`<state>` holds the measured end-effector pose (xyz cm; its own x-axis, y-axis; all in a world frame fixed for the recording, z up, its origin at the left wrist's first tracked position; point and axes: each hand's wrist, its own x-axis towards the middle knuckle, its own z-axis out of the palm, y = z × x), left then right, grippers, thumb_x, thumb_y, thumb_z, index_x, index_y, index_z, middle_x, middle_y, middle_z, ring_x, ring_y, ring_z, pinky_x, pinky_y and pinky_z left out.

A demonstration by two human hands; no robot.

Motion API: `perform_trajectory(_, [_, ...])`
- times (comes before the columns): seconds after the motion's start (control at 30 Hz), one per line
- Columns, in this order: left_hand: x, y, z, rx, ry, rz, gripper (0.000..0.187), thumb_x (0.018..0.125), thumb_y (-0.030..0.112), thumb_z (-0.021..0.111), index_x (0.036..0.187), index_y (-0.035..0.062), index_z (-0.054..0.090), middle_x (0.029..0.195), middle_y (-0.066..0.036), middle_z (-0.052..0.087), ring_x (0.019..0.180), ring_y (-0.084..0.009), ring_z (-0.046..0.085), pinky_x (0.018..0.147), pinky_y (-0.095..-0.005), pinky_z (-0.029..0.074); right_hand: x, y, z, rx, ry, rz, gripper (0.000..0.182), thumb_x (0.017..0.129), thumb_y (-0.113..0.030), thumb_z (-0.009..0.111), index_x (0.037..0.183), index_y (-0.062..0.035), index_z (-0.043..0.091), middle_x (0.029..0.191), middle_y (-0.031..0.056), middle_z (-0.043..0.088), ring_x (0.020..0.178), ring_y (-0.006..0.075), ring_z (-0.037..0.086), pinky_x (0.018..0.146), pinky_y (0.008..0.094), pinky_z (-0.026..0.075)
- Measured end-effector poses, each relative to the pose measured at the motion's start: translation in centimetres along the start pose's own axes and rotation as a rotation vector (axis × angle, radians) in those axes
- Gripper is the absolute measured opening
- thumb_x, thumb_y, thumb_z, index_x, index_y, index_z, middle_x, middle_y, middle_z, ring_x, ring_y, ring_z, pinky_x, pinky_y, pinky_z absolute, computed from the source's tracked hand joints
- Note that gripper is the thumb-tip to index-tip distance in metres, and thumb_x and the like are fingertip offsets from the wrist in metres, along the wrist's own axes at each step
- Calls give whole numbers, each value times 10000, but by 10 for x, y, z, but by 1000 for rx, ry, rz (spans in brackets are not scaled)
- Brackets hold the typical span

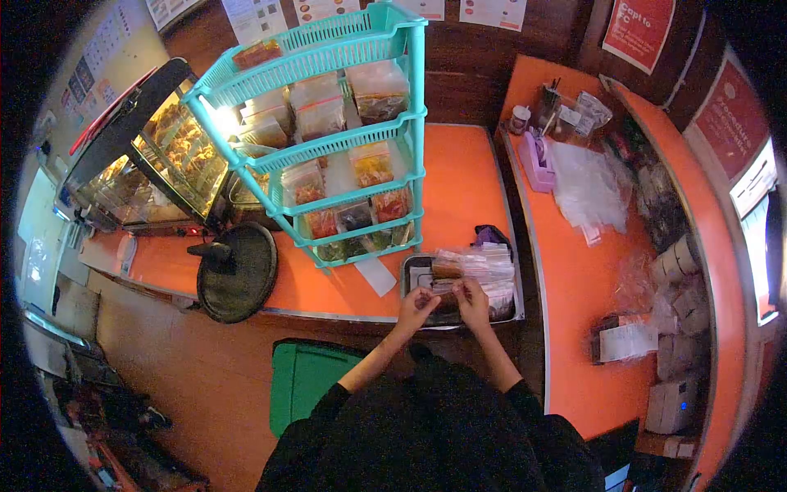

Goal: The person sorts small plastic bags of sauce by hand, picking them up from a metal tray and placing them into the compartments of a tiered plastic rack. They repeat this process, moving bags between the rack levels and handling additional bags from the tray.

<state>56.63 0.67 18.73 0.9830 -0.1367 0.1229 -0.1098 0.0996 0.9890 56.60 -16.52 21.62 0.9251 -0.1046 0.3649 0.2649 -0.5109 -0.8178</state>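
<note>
Over a metal tray [520,310] at the counter's front edge, my left hand [416,307] and my right hand [473,303] are held close together. Fingers of both are closed in a pinch on the top edge of a small plastic bag [447,301], which has dark reddish contents. Several similar filled bags [484,266] stand packed in rows in the tray, just beyond and beside my right hand. What lies under my fingers is partly hidden.
A turquoise tiered rack [416,148] holding filled bags stands behind the tray. Left of it are a round black lid [238,275] and a lit glass food cabinet [180,139]. A green lid [307,381] is low left. Plastic bags [586,184] and a printer [672,406] occupy the right counter.
</note>
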Motion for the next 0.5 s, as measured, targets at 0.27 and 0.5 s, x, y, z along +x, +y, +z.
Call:
perform_trajectory(0.27, [1,60,-6,-319,-94,-266,334,893,86,637,1212,42,550,1118,-55,525,917,-149,578,814,-277,484,12,-24,-7,320,-116,134,143,952,-173,588,921,-34,594,784,4,561,736,85,523,677,260,438])
perform_trajectory(0.5, [27,83,-6,186,-220,356,418,992,283,486,1334,42,501,1243,-104,501,1059,-227,533,985,-322,396,40,-89,-21,622,-129,97,117,924,-140,629,951,-31,596,841,11,590,766,75,532,680,231,436])
